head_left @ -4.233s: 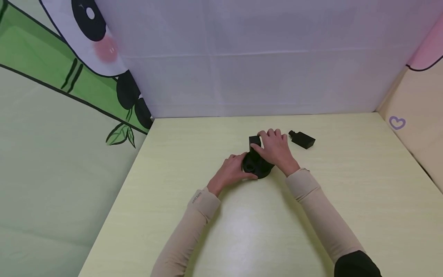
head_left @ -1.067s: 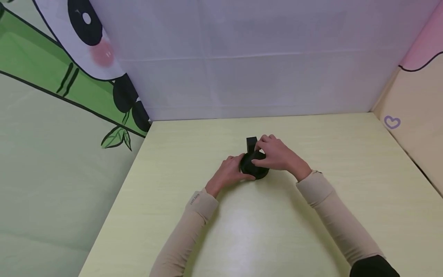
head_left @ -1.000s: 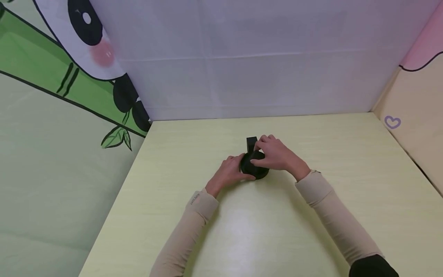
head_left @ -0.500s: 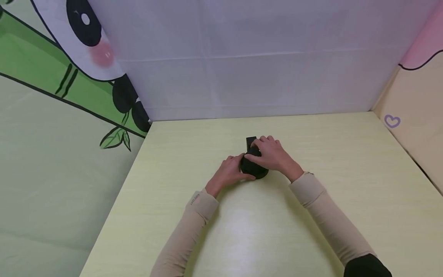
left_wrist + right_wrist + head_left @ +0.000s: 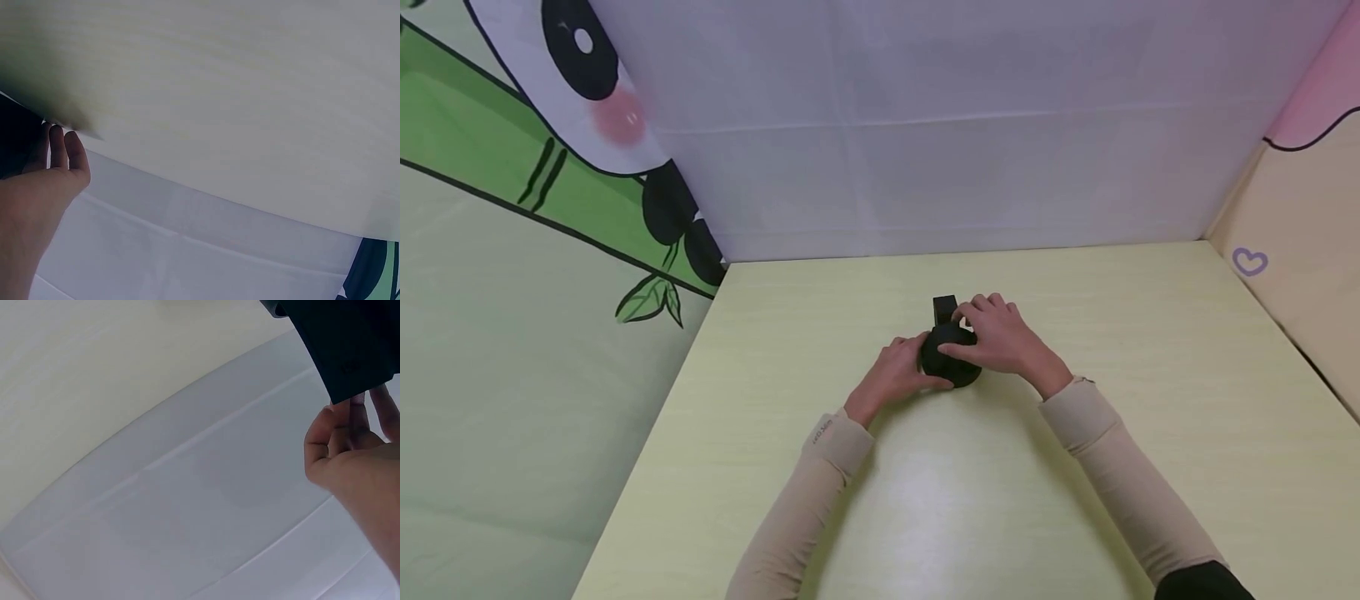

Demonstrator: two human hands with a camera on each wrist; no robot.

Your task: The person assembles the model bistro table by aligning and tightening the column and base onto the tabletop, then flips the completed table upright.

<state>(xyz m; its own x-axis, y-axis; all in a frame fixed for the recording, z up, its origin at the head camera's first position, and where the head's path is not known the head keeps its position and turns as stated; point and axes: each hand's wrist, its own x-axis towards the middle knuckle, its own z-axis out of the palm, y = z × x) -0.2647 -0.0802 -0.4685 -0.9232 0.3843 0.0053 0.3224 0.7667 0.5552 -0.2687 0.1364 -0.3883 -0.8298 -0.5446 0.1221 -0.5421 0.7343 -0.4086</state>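
A black rounded base (image 5: pixel 951 367) sits on the table a little right of its middle. An upright black block (image 5: pixel 944 310) rises from its far side. My left hand (image 5: pixel 895 372) holds the base from the left, thumb along the near edge and fingers round the far one. My right hand (image 5: pixel 1000 337) is curled over the top, thumb across the front and fingers behind; most of what lies between them is hidden. In the right wrist view, a dark block with faint marks (image 5: pixel 344 359) has the curled fingers at its end. In the left wrist view, my left fingertips (image 5: pixel 76 150) point at the tabletop.
The pale wooden table (image 5: pixel 820 308) runs back to a lilac cloth wall (image 5: pixel 895 183). Beige cloth (image 5: pixel 1300 217) closes off the right side, and a green printed drape (image 5: pixel 512 375) hangs at the left.
The loose black block with a neck, lying at the right earlier, is gone from the tabletop. My right hand has turned over the base and lately shifted slightly right. My left hand keeps its hold.
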